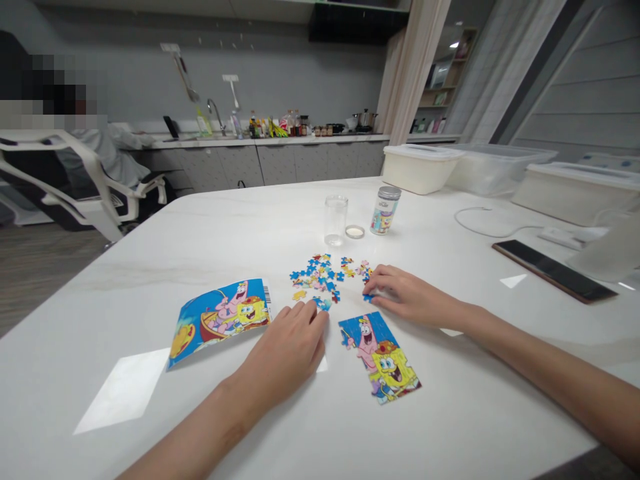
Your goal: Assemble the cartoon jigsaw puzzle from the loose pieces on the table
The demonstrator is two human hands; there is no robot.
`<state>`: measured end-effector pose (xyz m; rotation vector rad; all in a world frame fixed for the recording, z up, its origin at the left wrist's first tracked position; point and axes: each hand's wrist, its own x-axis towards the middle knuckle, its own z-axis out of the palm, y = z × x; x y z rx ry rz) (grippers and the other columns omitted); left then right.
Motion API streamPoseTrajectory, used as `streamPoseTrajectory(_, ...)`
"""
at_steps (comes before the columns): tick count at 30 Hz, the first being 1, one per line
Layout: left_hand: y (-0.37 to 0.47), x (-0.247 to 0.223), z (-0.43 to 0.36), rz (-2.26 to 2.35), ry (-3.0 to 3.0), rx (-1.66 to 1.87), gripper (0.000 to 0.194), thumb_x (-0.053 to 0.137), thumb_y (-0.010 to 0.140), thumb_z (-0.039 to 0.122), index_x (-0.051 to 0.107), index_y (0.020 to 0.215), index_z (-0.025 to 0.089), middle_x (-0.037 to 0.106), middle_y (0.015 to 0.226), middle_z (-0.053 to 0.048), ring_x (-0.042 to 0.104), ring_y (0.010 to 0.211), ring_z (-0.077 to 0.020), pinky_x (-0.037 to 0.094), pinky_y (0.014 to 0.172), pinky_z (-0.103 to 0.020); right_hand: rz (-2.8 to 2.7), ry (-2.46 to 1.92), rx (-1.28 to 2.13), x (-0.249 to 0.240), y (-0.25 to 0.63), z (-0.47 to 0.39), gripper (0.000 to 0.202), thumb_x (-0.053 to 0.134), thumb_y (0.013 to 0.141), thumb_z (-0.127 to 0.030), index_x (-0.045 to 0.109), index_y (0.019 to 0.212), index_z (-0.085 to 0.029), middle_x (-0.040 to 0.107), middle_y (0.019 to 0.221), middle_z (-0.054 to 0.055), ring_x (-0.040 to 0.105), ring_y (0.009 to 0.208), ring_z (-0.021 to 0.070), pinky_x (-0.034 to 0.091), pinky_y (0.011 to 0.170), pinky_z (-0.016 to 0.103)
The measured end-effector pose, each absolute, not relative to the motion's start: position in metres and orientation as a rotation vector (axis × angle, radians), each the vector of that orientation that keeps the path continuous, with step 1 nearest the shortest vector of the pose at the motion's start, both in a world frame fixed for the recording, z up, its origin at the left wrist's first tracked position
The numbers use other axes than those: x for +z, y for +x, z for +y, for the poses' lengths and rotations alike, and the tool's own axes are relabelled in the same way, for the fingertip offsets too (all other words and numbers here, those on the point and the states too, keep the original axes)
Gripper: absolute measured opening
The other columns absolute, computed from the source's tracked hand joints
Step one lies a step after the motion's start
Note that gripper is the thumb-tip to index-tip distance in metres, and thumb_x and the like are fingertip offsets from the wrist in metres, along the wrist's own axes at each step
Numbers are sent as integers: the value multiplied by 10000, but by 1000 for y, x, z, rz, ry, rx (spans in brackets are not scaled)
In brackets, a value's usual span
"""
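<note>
My left hand (pixel 295 340) rests on the table with its fingers bent and close together, a blue and white puzzle piece (pixel 321 304) at the fingertips. Between the thumb and fingers of my right hand (pixel 400 293) is a blue puzzle piece (pixel 369 298), partly covered. Several loose puzzle pieces (pixel 320 270) lie in a pile beyond both hands. Nearest me, between the forearms, is a joined section of the puzzle (pixel 383 360) with a pink starfish and a yellow sponge character. A curled reference picture (pixel 225 313) of the same scene lies left of my left hand.
Behind the pieces stand a clear jar (pixel 336 220), its ring-shaped lid (pixel 355 232) and a printed canister (pixel 385 211). A phone (pixel 553 270) and a white cable (pixel 493 233) lie at right. Storage boxes (pixel 423 170) line the far right edge. Someone sits in a chair (pixel 85 180) at left.
</note>
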<state>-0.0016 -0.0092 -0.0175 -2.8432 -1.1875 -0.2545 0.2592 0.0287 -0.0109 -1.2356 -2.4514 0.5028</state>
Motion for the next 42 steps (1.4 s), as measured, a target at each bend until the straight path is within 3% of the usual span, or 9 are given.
streamPoseTrajectory(7, -1, -17, -9, -1193, -2841, -229, 153, 381, 881, 100, 509, 877, 184, 538, 889, -55, 490, 759, -194, 394, 653, -335, -2456, -1204, 489, -14, 260, 31, 120, 481, 877, -151, 592, 877, -195, 572, 918, 59, 548, 868, 187, 451, 772, 332)
streamPoseTrajectory(15, 2, -19, -5, -1179, -2835, -341, 283, 413, 824, 116, 483, 1092, 167, 541, 975, -89, 497, 875, -237, 435, 752, -378, -2430, -1253, 483, -16, 259, 31, 155, 524, 867, -180, 611, 994, -201, 571, 869, 42, 535, 752, 165, 452, 710, 308)
streamPoseTrajectory(19, 11, -12, 2, -1111, -2766, -313, 296, 470, 758, 185, 512, 1048, 145, 537, 1042, -134, 488, 947, -277, 420, 822, -412, -2405, -1225, 506, -18, 258, 33, 186, 522, 873, -189, 616, 1031, -209, 572, 864, 39, 538, 739, 157, 460, 708, 300)
streamPoseTrajectory(30, 22, -15, 17, -900, -2772, -431, 229, 443, 862, 318, 551, 973, 151, 606, 1029, -101, 521, 1044, -244, 337, 998, -401, -2435, -1066, 612, -22, 255, 33, 214, 482, 902, -279, 635, 1039, -220, 619, 934, 72, 584, 797, 196, 478, 735, 343)
streamPoseTrajectory(36, 21, -26, 24, -735, -2823, -514, 413, 444, 896, 390, 506, 1198, 114, 496, 1358, -132, 385, 1274, -242, 256, 1083, -411, -2460, -1132, 560, -25, 258, 36, 209, 514, 874, -313, 634, 1023, -229, 586, 820, 55, 558, 687, 194, 482, 656, 347)
streamPoseTrajectory(42, 20, -25, 24, -672, -2850, -549, 321, 459, 900, 365, 564, 1101, 138, 523, 1318, -131, 432, 1237, -230, 290, 1056, -392, -2419, -1187, 514, -21, 251, 35, 231, 503, 879, -356, 557, 1062, -226, 627, 813, 46, 564, 707, 199, 485, 672, 346)
